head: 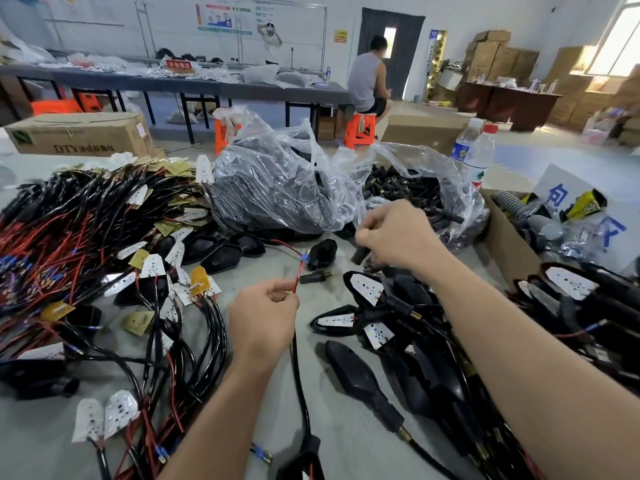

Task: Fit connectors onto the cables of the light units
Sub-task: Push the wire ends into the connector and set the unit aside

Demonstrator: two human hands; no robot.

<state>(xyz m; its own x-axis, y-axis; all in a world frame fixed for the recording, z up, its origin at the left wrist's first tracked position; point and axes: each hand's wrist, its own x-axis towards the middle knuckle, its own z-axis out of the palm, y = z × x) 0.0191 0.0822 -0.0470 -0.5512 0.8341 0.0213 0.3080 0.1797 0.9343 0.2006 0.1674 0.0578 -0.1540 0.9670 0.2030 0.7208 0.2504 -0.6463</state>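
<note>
My left hand (263,315) pinches a thin red wire (297,278) of a black cable that runs down toward me; the wire carries a small blue terminal (304,258) just above my fingers. My right hand (394,233) is closed on a short black connector (361,255) that sticks out below its fingers, beside the open plastic bag of black connectors (408,192). Another loose black connector (313,278) lies on the table between my hands. Finished black light units (363,296) with white LED boards lie under my right forearm.
A big heap of red and black cables with LED boards (104,254) fills the left. A clear bag of black housings (277,188) stands at the back centre. Two water bottles (476,154) and a cardboard box (509,244) are at the right. A person sits far behind.
</note>
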